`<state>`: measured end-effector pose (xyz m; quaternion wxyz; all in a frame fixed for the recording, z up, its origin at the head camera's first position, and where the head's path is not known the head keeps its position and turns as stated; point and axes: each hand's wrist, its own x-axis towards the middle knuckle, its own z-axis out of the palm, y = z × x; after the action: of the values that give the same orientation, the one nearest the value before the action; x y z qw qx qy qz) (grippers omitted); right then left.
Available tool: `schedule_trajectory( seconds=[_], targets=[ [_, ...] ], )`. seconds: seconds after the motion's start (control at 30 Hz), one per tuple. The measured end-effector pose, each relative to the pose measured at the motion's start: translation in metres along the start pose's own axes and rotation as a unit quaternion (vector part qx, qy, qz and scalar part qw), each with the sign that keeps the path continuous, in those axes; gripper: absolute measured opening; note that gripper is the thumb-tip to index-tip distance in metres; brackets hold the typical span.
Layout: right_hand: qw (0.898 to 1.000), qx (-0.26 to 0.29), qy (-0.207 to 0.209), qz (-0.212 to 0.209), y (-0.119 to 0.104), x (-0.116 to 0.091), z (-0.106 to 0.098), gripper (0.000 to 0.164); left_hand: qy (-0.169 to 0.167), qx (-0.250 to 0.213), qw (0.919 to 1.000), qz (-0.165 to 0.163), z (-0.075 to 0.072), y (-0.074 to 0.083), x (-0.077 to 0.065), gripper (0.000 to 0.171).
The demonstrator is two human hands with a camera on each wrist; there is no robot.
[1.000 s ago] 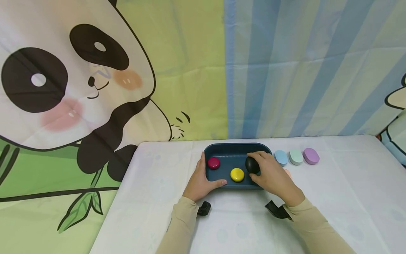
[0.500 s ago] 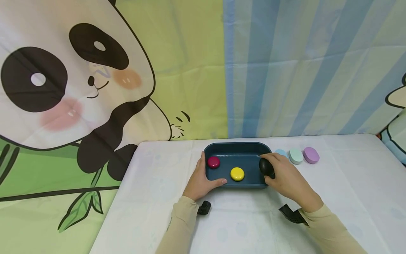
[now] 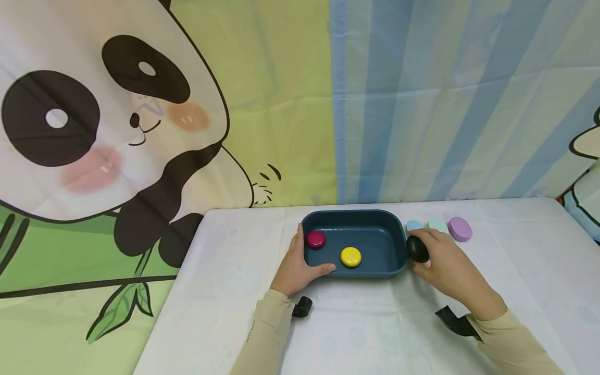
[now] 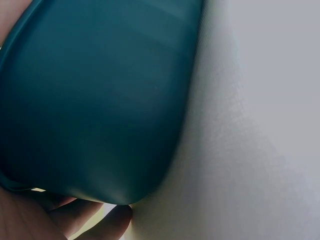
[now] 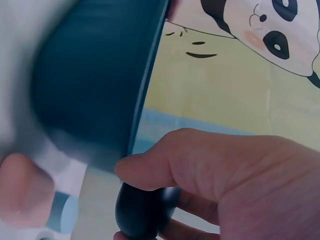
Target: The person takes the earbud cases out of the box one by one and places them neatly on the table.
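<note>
A dark blue rectangular tray [image 3: 370, 272] with rounded corners stands on the table. My left hand [image 3: 300, 265] grips its left end, thumb on the near rim and fingers along the left side. Inside the tray lie a crimson round piece [image 3: 316, 239] and a glossy yellow round piece [image 3: 350, 257]. Just outside the right rim, my right hand [image 3: 447, 268] pinches a smooth black oval piece [image 3: 417, 249], held above the table between thumb and fingers. The right wrist view also shows this black piece [image 5: 142, 212] below the thumb, close to the tray wall [image 5: 95, 80].
Right of the tray sit a light blue piece [image 3: 413, 225], a mint piece [image 3: 438, 224] and a purple piece [image 3: 460, 229]. The right wrist view shows a peach piece [image 5: 25, 192], hidden behind my hand in the head view. A printed panda curtain [image 3: 281, 104] hangs behind the table.
My right hand has carried the black oval piece from inside the tray, over its right rim, to just outside it. The left hand and the tray have stayed put.
</note>
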<state>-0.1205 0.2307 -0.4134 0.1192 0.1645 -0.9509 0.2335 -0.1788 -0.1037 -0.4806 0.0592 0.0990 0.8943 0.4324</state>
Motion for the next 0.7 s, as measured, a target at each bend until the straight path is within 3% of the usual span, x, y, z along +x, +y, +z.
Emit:
schedule_trajectory(
  seconds=[0.27, 0.5, 0.7],
  targets=[
    [0.999, -0.01, 0.031, 0.0, 0.017, -0.009, 0.002, 0.053, 0.0, -0.005, 1.0, 0.0, 0.0, 0.0, 0.0, 0.129],
    [1.0, -0.014, -0.005, 0.015, 0.036, -0.014, 0.003, 0.064, 0.0, -0.002, 1.0, 0.0, 0.0, 0.0, -0.001, 0.128],
    [0.999, -0.02, -0.026, 0.035, 0.051, -0.018, 0.007, 0.065, 0.002, -0.001, 1.0, 0.001, 0.001, -0.001, 0.0, 0.127]
  ],
)
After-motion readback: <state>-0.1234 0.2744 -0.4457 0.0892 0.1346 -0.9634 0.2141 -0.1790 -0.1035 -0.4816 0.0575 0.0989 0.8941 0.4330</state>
